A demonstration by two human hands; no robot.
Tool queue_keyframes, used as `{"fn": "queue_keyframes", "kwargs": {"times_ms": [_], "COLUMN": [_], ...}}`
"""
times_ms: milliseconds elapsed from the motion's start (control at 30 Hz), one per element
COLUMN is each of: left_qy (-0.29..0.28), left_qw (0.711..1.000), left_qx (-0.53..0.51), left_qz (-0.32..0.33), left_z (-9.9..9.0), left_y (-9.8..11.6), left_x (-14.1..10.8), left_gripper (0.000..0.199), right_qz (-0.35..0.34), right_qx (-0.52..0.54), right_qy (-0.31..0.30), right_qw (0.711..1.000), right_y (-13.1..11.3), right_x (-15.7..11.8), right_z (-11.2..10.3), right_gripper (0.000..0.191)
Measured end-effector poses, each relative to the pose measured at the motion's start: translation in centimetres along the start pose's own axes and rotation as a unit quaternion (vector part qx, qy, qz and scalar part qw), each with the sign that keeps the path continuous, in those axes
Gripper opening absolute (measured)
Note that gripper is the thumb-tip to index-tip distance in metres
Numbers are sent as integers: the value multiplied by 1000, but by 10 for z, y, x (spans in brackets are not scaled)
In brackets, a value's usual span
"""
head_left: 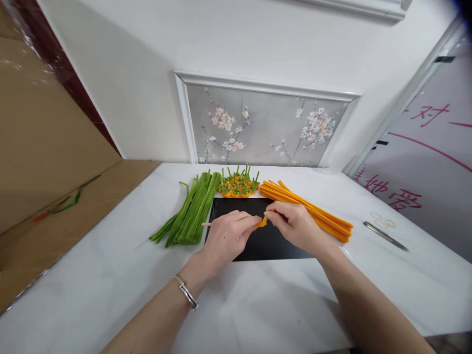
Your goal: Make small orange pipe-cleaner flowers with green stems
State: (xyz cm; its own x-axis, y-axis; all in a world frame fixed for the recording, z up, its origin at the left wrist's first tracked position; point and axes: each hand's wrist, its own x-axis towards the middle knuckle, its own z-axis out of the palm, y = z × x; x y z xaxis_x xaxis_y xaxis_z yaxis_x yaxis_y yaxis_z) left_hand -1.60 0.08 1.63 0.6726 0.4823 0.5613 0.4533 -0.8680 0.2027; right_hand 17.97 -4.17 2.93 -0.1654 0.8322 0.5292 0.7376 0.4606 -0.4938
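Shaping the orange strip (264,221) required, I judged, light tension: right hand (298,225) pinched it at three o'clock, left hand (227,233) at nine.

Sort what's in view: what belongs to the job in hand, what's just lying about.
Likely in the job:
orange piece at the fingertips
pale stick in the left hand
orange bundle
green bundle
orange-and-green pieces
black mat

Probably just lying about:
silver tool
pale rings
green-and-red cord
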Motion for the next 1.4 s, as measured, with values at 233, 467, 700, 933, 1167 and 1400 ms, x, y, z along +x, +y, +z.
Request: {"fn": "queue_keyframes", "kwargs": {"times_ms": [233,467,700,933,1167,1400], "left_qy": [11,24,108,126,107,75], "left_qw": [998,976,954,961,959,924], "left_qx": [-61,-205,-235,-172,-177,-283], "left_qz": [-5,-74,-152,-176,-192,-246], "left_z": [-2,-3,3,-1,-4,0], "left_y": [5,9,8,7,6,-2], "left_x": [1,3,2,3,4,4], "left_gripper": [16,16,16,25,24,22], "right_qz": [59,97,70,-10,-30,-65], "right_qx": [84,131,117,42,-10,-36], "right_qy": [-49,-93,-83,-67,-91,-86], "right_qw": [994,982,987,997,995,994], "right_y": [5,8,-1,-9,-12,-4], "right_x": [3,3,1,-2,-3,-2], "right_z": [-2,-3,2,12,13,9], "right_gripper": [28,43,36,25,24,14]}}
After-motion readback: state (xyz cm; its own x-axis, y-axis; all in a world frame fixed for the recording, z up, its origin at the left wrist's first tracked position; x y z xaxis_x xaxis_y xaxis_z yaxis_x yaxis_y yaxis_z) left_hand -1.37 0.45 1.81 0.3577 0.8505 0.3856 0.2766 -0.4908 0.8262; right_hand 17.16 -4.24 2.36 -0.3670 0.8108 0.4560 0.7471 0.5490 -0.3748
